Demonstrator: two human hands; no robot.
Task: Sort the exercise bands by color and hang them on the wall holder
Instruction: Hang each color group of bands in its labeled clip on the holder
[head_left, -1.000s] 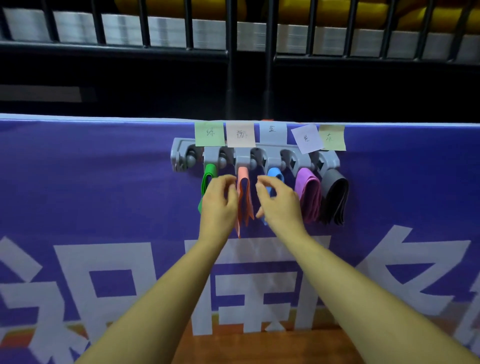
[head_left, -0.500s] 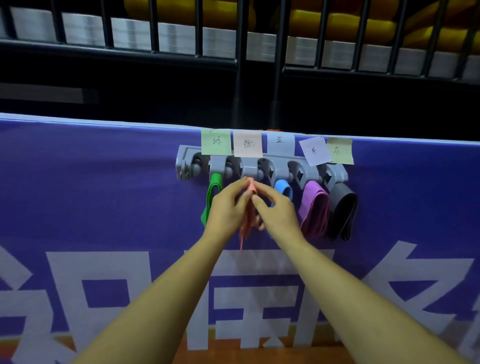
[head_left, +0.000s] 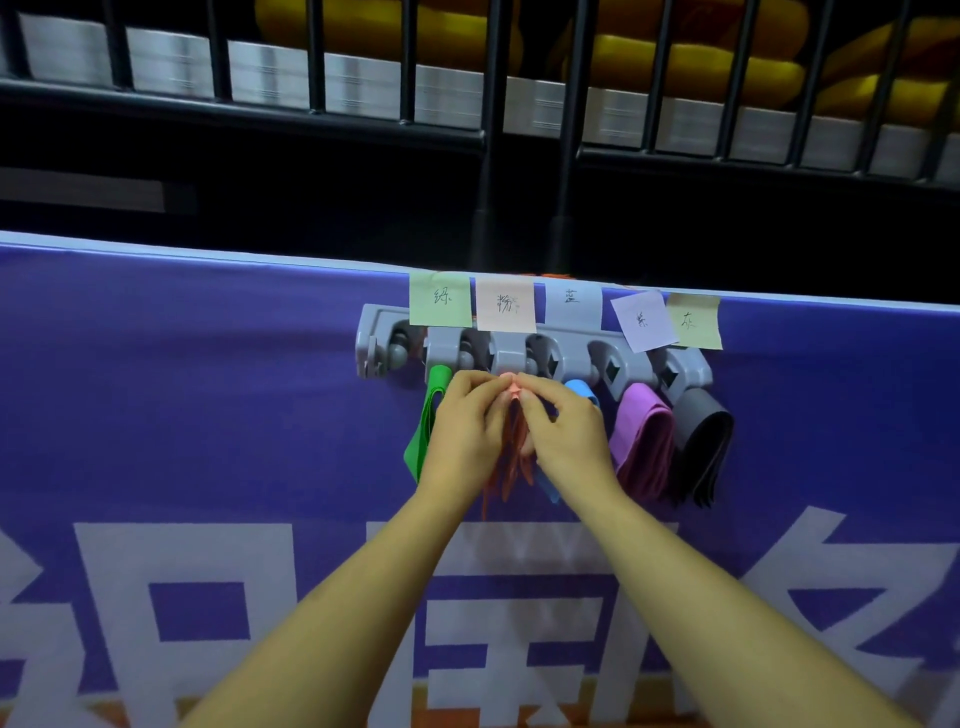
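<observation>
Biggest thing in front of me is the purple banner (head_left: 208, 415) with huge white characters, cropped too much to read; the grey wall holder (head_left: 631, 364) is mounted across its top edge.

Four colours already hang there: green band (head_left: 423, 436) on the left, blue band (head_left: 579, 389) peeking past my knuckles, purple band (head_left: 644, 441), then the dark grey band (head_left: 701, 447) on the far right.

The pink band (head_left: 511, 457) is the one I'm on. My left hand (head_left: 465, 431) and right hand (head_left: 569, 436) meet over it, and the fingertips (head_left: 493, 383) of both pinch its top fold together. Its long axis runs straight down from the pinch, with the loose loops dangling between my palms. The clip it belongs on sits directly above the pinch, right up against it; I can't tell if the fold is actually seated yet. Both hands are equally close, so I'd guess it's just a short push up.

Handwritten sticky notes run above the clips: green note (head_left: 440, 300) says 绿; pink note (head_left: 505, 305) looks like 粉; blue note (head_left: 573, 306) 蓝; tilted purple note (head_left: 644, 320) 紫; yellow note (head_left: 693, 321) 灰.
</observation>
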